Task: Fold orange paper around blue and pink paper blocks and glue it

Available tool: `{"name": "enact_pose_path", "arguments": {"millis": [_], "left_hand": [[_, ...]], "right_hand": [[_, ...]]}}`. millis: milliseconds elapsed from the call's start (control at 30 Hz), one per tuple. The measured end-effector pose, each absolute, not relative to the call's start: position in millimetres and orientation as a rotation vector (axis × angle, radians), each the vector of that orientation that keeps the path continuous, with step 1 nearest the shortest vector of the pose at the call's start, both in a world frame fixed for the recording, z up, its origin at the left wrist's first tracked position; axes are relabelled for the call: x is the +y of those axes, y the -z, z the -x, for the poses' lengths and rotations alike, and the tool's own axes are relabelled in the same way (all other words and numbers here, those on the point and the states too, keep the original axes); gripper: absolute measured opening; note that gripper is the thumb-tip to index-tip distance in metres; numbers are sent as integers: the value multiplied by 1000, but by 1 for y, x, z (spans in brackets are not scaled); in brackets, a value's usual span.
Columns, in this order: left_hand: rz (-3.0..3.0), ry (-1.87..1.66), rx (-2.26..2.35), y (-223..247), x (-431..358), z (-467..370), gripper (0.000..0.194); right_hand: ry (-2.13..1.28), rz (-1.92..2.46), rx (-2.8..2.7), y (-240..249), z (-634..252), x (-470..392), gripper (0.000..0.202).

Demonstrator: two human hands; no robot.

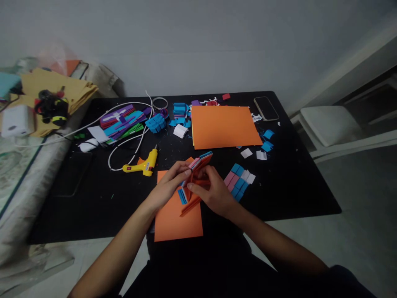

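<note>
Both hands hold a folded paper piece (206, 159) with orange sides and an edge of blue, pink and white strips. My left hand (169, 184) pinches its striped edge from the left. From the right, my right hand (215, 192) grips the orange folds, its thumb pressed toward the middle. Beneath them an orange paper sheet (178, 225) lies at the table's front edge. To the right of my right hand is a patch of blue, pink and white folded paper squares (238, 182). A yellow glue gun (145, 163) rests left of my left hand.
On the black table (297, 182), a stack of orange sheets (225, 126) lies at the back beside a phone (266, 108). Coloured paper strips (125, 122), a tape ring (160, 103) and a looping white cable (109, 159) are at the left. A white stool (328, 124) stands at the right.
</note>
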State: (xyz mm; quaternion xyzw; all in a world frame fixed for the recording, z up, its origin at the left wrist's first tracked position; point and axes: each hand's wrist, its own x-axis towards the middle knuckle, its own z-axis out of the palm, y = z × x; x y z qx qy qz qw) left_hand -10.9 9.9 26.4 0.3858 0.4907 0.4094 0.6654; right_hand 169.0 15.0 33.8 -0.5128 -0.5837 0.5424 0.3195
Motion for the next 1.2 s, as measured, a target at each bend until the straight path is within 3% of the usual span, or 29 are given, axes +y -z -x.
{"name": "enact_pose_path", "arguments": {"millis": [467,767,933,1200], "left_hand": [[-1083,-913,1254,-32,14,13,34],[-1210,-988,1192,-30,7,27,44],[-1437,-970,1251,-28,2,33,46],[-1700,-844,1396,-35,5,39,57]], "right_hand": [[-1705,1223,-1093,-28,-172,18,36],[-1724,1243,-859,-19,-178,23,100],[-1681,1315,-1075,-9,-183,26,82],[-1189,1420,-1695,-9,-191,26,70]]}}
